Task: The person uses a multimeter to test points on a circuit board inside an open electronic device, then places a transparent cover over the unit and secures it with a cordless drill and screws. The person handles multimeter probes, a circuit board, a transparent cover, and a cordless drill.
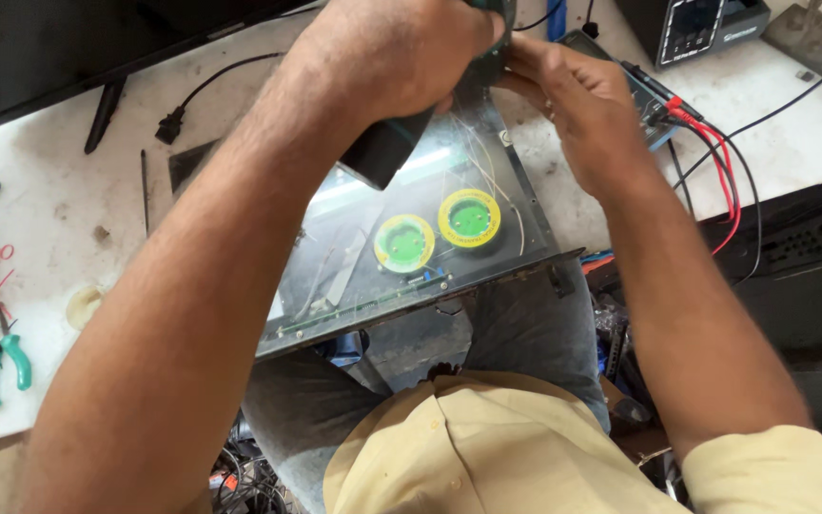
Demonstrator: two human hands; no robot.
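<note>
Gripping a dark cylindrical tool (387, 148), the left hand (401, 52) keeps its fingers wrapped tight. The right hand (577, 105) pinches a green circuit board (495, 52) just beyond it, above the glass plate (411, 238) on the worktop (59, 200), where two green-and-yellow round tins (438, 230) lie.

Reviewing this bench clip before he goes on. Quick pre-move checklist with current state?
1. Left hand grips the dark tool: ok.
2. Right hand steadies the work at the tool's top end: ok, though the held part is mostly hidden.
3. Tool tip contact: cannot tell, hidden behind the left hand.
4. Glass plate overhangs the bench edge above the lap: not ok, support unclear.
5. Two green spools lie flat on the plate, apart from both hands: ok.
6. Red leads trail beside the right wrist: not ok, possible snag.
</note>
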